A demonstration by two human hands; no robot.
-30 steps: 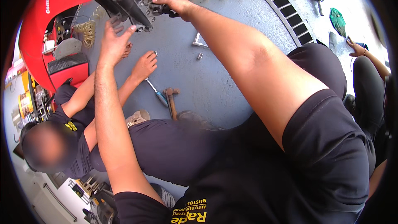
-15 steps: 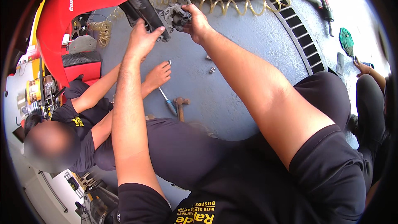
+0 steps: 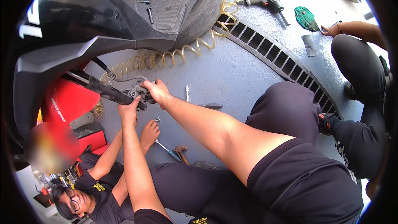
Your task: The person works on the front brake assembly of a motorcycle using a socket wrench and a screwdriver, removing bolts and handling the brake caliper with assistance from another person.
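Note:
My left hand (image 3: 129, 107) is wrapped round the lower end of a black motorcycle fork tube (image 3: 108, 91). Just right of it, my right hand (image 3: 156, 91) grips a grey and black brake caliper (image 3: 139, 93) with a hose attached, at the fork's lower end. Below my hands a co-worker's hand (image 3: 150, 133) is beside a small bolt (image 3: 158, 120). Under that lie a blue-handled tool (image 3: 173, 154) and a wooden-handled hammer (image 3: 180, 151). A socket piece (image 3: 187, 91) and a dark-handled tool (image 3: 213, 106) lie on the floor to the right.
Black bodywork (image 3: 49, 58), a tire (image 3: 203, 12) and a coiled yellow hose (image 3: 182, 56) lie above. A drain grate (image 3: 265, 47), air impact gun (image 3: 271, 2) and green cloth (image 3: 305, 18) are at right. Co-workers crouch at lower left (image 3: 99, 170) and right (image 3: 358, 83).
My left hand has closed on the fork tube, beside my right hand on the caliper. The view has shifted, showing more black bodywork and tire, with both hands lower in the picture.

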